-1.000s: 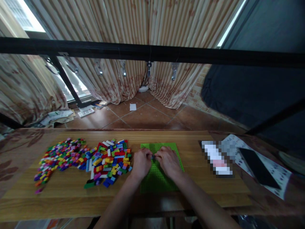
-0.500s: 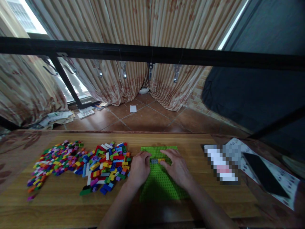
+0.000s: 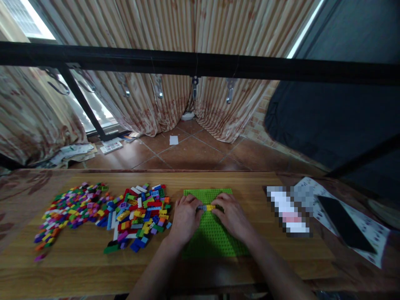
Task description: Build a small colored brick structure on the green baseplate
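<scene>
A green studded baseplate (image 3: pixel 215 243) lies on the table under both hands. Near its upper middle, a greyish-blue toy brick (image 3: pixel 204 207) and a yellow toy brick (image 3: pixel 211 207) sit end to end in a short row. My left hand (image 3: pixel 187 214) grips the greyish-blue brick's left end between thumb and fingers. From the other side, my right hand (image 3: pixel 230 214) pinches the yellow brick's right end. Fingertips cover both outer ends of the row. Whether the bricks are pressed onto the studs or just above them, I cannot tell.
Left of the baseplate, a heap of larger mixed toy bricks (image 3: pixel 140 216) adjoins a spread of small coloured bricks (image 3: pixel 73 206). To the right lie a pixelated item (image 3: pixel 289 212) and a dark phone (image 3: pixel 345 225) on a printed sheet (image 3: pixel 371 246). A black rail (image 3: pixel 200 64) crosses beyond the wooden table (image 3: pixel 93 271).
My hands have come closer together, and their fingers have closed on the two ends of the brick row. The view has shifted slightly.
</scene>
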Motion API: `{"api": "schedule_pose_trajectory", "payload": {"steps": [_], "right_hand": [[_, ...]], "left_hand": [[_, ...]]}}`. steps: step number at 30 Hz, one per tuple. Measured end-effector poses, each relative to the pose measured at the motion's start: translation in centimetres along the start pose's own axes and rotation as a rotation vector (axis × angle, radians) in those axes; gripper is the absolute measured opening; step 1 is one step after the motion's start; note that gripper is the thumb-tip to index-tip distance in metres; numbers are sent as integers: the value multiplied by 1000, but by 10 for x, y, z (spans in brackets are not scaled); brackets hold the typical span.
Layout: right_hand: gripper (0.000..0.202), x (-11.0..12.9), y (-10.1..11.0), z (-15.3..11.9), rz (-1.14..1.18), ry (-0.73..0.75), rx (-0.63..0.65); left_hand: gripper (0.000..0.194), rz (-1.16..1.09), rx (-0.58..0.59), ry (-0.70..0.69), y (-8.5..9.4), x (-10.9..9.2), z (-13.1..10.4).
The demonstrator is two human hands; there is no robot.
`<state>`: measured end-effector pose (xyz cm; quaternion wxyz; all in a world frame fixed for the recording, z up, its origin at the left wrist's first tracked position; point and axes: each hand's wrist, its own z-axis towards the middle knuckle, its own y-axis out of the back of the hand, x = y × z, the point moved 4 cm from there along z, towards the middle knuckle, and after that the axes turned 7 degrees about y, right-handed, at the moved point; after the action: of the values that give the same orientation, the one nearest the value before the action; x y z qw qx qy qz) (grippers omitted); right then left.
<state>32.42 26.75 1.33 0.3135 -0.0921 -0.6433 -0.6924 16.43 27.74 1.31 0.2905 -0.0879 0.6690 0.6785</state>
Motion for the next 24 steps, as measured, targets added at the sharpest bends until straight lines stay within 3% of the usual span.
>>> {"api": "schedule_pose_trajectory", "payload": {"steps": [24], "right_hand": [[14,-3,1,-5,-42,21,7]], "left_hand": [[16,-8,-12,19,-5,-7,-1]]}}
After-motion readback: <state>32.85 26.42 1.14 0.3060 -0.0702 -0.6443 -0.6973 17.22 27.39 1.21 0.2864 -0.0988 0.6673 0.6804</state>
